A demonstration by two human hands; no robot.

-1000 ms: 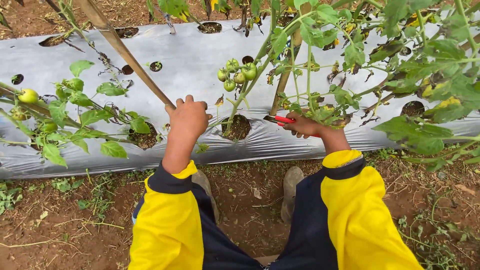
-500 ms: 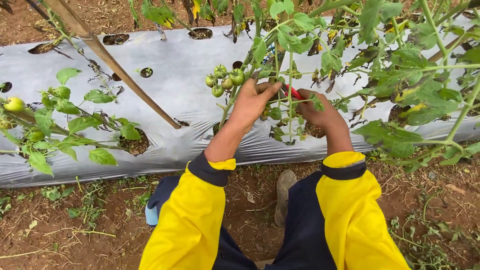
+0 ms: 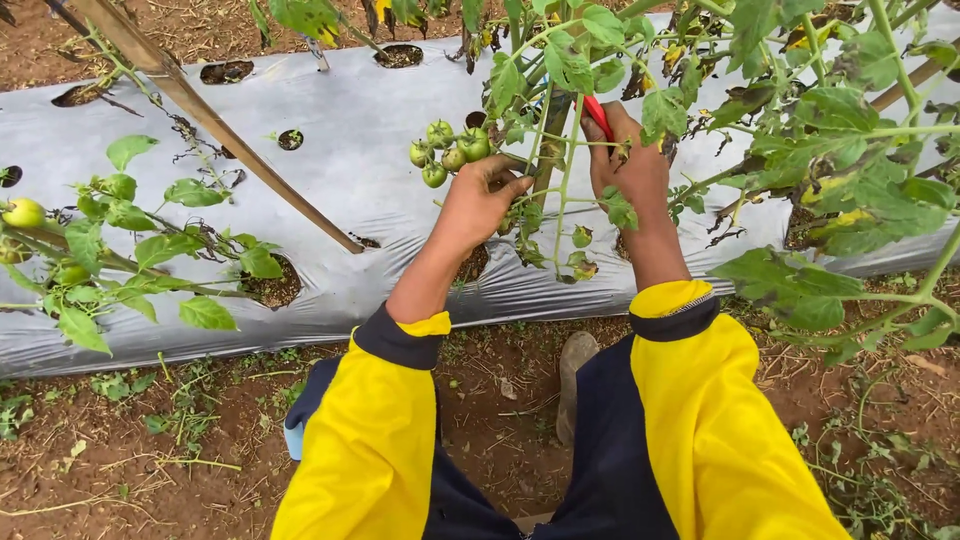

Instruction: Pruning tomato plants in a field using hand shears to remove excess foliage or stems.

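Note:
My left hand reaches into a tomato plant and pinches a thin green stem just below a cluster of small green tomatoes. My right hand is closed around a red-handled cutting tool, raised beside the plant's main stem; the blades are hidden by leaves. Both arms wear yellow sleeves with dark cuffs.
Silver plastic mulch with round planting holes covers the raised bed. A wooden stake leans across it at the left. Another tomato plant with a pale fruit stands at far left. Leafy branches crowd the right. Bare soil lies below.
Both hands have climbed higher into the plant. The left hand left the stake, moved right to the stem under the tomato cluster. The right hand lifted the red tool up.

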